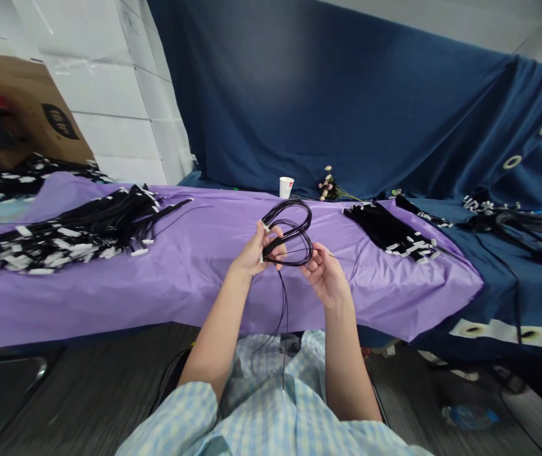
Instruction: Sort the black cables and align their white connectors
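Nearest, thin loose cable ends (284,303) dangle toward the lap. Above them the coiled black cable (292,235) makes glossy loops (one white tag (264,225) showing), its bunched side gripped in the left hand (258,251); the right hand (325,272) pinches its right edge, perhaps one strand. Beyond: purple tablecloth (195,253), paper cup (286,187).

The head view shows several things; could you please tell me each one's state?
Cable: coiled, held up
Left hand: closed on the cable
Right hand: at the coil's edge, grip unclear
Cup: upright, contents hidden
Flowers: lying down
Left pile: loosely heaped
Right pile: lying down
Purple cloth: spread, creased
Curtain: hanging
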Tool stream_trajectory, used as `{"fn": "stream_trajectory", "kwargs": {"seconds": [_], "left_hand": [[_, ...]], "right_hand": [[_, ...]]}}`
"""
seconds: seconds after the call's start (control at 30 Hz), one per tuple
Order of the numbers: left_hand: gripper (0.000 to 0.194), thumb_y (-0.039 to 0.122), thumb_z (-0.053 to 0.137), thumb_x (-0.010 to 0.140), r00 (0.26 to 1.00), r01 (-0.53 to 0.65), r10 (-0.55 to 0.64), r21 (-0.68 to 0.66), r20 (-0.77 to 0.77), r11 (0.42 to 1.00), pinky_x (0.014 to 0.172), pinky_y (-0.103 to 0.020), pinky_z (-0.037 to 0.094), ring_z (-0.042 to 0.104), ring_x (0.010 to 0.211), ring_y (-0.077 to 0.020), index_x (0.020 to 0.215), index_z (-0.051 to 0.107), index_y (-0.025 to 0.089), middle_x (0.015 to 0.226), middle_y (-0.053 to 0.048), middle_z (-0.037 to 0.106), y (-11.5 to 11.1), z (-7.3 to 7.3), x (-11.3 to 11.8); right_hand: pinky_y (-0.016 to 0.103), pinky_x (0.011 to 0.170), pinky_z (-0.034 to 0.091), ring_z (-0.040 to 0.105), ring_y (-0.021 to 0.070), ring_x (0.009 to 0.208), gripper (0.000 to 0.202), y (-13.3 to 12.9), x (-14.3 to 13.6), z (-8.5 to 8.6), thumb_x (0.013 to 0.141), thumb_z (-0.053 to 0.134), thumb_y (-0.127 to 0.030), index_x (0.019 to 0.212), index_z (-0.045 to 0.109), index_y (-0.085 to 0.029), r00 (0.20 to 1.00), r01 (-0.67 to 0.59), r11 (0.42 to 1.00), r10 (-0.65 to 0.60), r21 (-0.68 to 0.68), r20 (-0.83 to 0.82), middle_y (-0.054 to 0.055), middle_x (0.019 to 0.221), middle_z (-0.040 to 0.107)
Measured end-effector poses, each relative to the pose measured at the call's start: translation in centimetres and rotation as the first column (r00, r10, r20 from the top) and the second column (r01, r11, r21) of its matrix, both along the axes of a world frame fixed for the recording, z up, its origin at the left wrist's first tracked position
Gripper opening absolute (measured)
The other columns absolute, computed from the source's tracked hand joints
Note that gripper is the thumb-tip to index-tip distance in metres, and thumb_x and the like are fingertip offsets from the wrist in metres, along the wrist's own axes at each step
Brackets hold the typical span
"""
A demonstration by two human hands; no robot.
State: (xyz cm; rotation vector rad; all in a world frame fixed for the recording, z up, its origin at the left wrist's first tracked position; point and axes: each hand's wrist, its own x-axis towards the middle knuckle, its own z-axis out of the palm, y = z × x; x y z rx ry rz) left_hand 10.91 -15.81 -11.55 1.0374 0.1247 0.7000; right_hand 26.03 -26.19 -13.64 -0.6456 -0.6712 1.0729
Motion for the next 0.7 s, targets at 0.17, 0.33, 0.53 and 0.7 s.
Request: {"fn": "stream_trajectory", "kwargs": {"seconds": [0.17, 0.33, 0.53, 0.7], "left_hand": [[0.063, 0.080, 0.050, 0.070, 0.997, 0.007, -0.003, 0.047, -0.074, 0.999, 0.043, -0.027, 0.048, 0.047, 0.045, -0.0131, 0.090, 0.057, 0.020, 0.052, 0.004, 0.044, 0.0, -0.8, 0.1], [0.067, 0.076, 0.052, 0.074, 0.990, -0.036, 0.047, 0.085, -0.132, 0.996, 0.043, -0.025, 0.047, 0.052, 0.046, -0.0136, 0.099, 0.061, 0.015, 0.057, 0.000, 0.054, -0.1, -1.4, 0.3], [0.077, 0.080, 0.048, 0.073, 0.983, -0.058, 0.081, 0.144, -0.163, 0.988, 0.042, -0.024, 0.046, 0.051, 0.044, -0.0124, 0.109, 0.061, 0.013, 0.056, 0.001, 0.055, -0.7, -1.4, 0.2], [0.080, 0.082, 0.050, 0.070, 0.979, -0.071, 0.091, 0.113, -0.182, 0.991, 0.039, -0.019, 0.040, 0.049, 0.043, -0.0099, 0.109, 0.063, 0.013, 0.058, -0.001, 0.057, -1.8, -1.7, -0.6]], "right_hand": [[0.022, 0.063, 0.052, 0.055, 0.0057, 0.057, 0.033, 0.7, 0.0, 0.1, 0.072, 0.076, -0.047, 0.090, 0.070, -0.020, 0.954, 0.300, 0.951, -0.299, 0.071, -0.029, -0.005, 0.065, 0.058], [0.026, 0.066, 0.053, 0.059, 0.0088, 0.064, 0.034, -0.1, -0.2, 0.9, 0.066, 0.079, -0.041, 0.089, 0.069, -0.018, 0.887, 0.459, 0.876, -0.461, 0.148, -0.023, -0.003, 0.068, 0.060], [0.027, 0.065, 0.053, 0.058, 0.0092, 0.060, 0.037, -1.1, -1.1, 2.0, 0.066, 0.079, -0.042, 0.095, 0.065, -0.023, 0.832, 0.551, 0.804, -0.550, 0.224, -0.073, -0.006, 0.064, 0.056], [0.030, 0.069, 0.054, 0.055, 0.0095, 0.060, 0.026, -2.2, -1.7, 2.9, 0.071, 0.076, -0.037, 0.092, 0.069, -0.024, 0.877, 0.478, 0.845, -0.476, 0.241, -0.072, -0.004, 0.064, 0.055]]}}
